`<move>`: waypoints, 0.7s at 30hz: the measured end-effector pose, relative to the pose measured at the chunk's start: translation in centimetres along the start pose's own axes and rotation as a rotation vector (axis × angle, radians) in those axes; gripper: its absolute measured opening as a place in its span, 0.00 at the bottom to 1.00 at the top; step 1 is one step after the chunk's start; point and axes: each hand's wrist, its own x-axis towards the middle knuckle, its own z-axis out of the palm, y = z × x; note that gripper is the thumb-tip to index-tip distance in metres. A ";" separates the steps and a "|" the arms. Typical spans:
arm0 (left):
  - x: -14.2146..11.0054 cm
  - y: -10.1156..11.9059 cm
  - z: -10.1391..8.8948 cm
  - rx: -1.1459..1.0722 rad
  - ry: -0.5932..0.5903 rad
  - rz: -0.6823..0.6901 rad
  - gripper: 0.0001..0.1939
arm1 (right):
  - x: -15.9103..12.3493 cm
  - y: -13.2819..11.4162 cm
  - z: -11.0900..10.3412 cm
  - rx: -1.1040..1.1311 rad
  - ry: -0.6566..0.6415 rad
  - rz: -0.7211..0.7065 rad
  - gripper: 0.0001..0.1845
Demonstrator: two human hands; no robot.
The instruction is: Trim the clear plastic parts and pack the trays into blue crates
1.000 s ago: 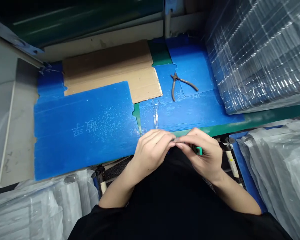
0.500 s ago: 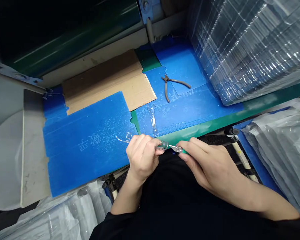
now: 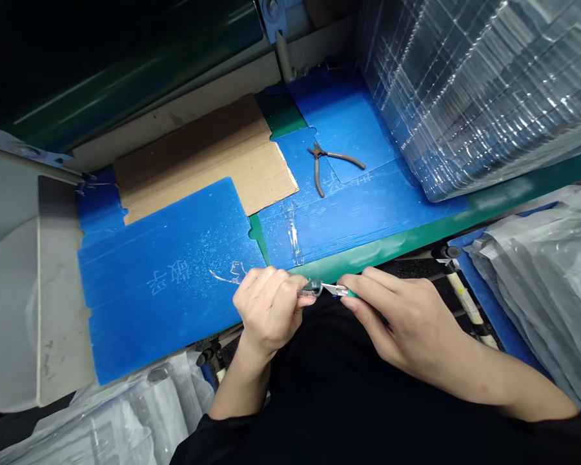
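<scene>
My left hand [image 3: 266,307] is closed around a small clear plastic part [image 3: 311,287], pinched at the fingertips; a thin clear strip [image 3: 227,276] sticks out past its knuckles over the blue sheet. My right hand [image 3: 397,316] is closed on a green-handled craft knife [image 3: 337,290], whose blade tip touches the clear part. Both hands are at the front edge of the bench, above my dark clothing. Another clear plastic piece [image 3: 293,229] lies on the blue sheet just beyond them.
Blue corrugated sheets [image 3: 164,258] and a cardboard flat [image 3: 203,158] cover the green bench. Pliers [image 3: 326,161] lie at the back. A tall wrapped stack of clear trays [image 3: 474,84] stands at the right. Plastic bags [image 3: 547,290] flank me, with more bags [image 3: 101,420] at the left.
My hands have drawn apart from a joined pinch. The knife blade and the clear part now show between them. The view has shifted left.
</scene>
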 end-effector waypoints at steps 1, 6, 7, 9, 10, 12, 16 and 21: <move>0.0 0.0 0.0 -0.003 -0.005 0.003 0.18 | 0.0 0.0 0.0 -0.002 0.003 0.001 0.12; 0.1 0.1 -0.4 -0.050 -0.047 0.019 0.17 | 0.5 1.2 0.7 -0.040 0.032 0.039 0.13; 0.1 0.2 -0.5 -0.076 -0.063 0.036 0.17 | 0.7 1.6 0.9 -0.043 0.046 0.063 0.13; 0.3 0.8 -0.4 -0.148 -0.129 0.092 0.17 | 1.0 2.7 1.2 -0.014 0.070 0.121 0.12; 0.3 1.1 -0.2 -0.183 -0.180 0.125 0.17 | 1.2 3.2 1.2 0.019 0.080 0.143 0.12; 0.4 1.9 0.7 -0.227 -0.298 0.190 0.18 | 1.5 3.8 1.2 0.099 0.111 0.174 0.09; 0.4 3.4 3.7 -0.229 -0.469 0.389 0.21 | 1.7 4.0 1.2 0.291 0.139 0.166 0.10; 0.9 6.2 5.3 -0.299 -0.766 0.692 0.18 | 0.3 3.2 2.1 0.259 0.008 0.215 0.05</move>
